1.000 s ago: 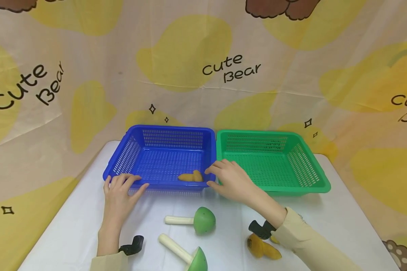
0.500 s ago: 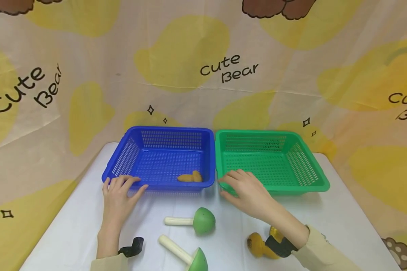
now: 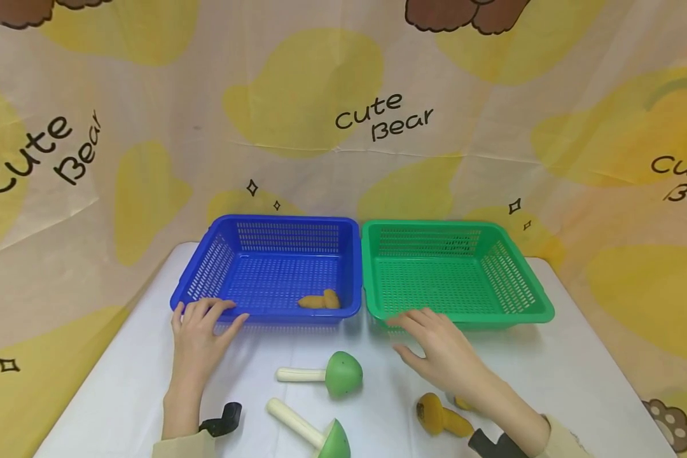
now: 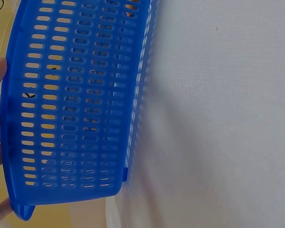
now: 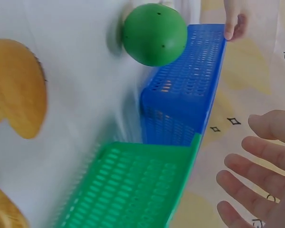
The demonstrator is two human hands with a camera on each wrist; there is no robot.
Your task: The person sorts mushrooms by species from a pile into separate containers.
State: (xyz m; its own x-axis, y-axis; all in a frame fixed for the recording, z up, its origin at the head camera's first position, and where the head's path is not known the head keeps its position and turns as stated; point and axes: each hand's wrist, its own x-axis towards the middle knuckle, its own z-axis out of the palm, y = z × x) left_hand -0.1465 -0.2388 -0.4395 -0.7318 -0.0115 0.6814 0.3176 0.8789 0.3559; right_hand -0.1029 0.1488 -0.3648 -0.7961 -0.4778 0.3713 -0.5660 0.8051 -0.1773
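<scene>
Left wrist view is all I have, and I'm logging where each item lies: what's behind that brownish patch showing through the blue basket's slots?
Observer: In the head view, a yellow-brown mushroom lies inside the blue basket, toward its near right corner.
Operator: And the right hand, is it holding anything?
Observer: No, the right wrist view shows its fingers spread with nothing between them.
Operator: Anything lying just in front of the basket, on the person's side?
Observer: Yes, a green-capped mushroom lies on its side there, its pale stem pointing to the person's left.
</scene>
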